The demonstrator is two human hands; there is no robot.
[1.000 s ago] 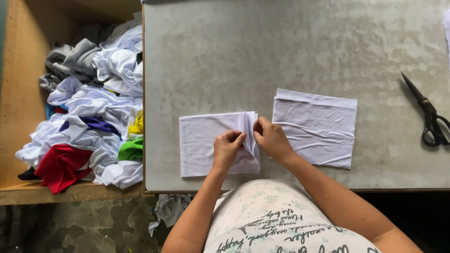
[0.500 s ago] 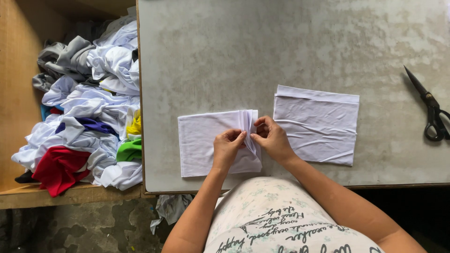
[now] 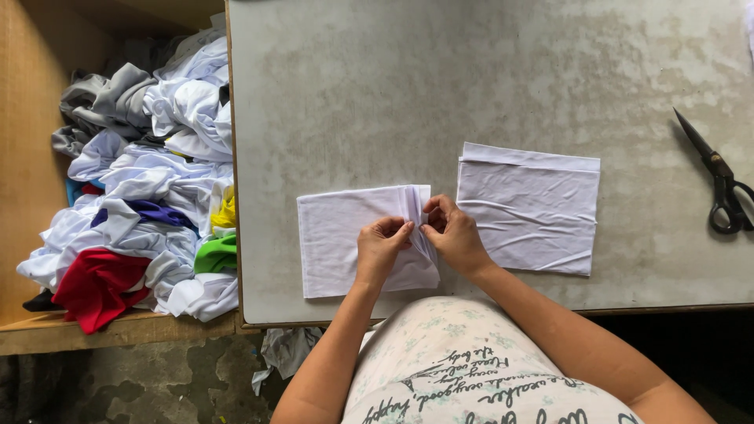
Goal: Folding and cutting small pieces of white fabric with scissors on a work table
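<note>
- Left hand (image 3: 382, 247): fingers curled, pinching layered right edge of white cloth (image 3: 345, 239).
- Right hand (image 3: 452, 235): fingers bent, gripping same edge from the other side, fingertips almost meeting left.
- White cloth: flat rectangle on grey table (image 3: 471, 78), near front edge; long axis left to right, stacked folds at right end.
- Second cloth (image 3: 530, 208): just right, flat, apart from first.
- Scissors (image 3: 719, 177): far right, tips pointing away.
- Clothes pile (image 3: 149, 180): left, in wooden bin.
</note>
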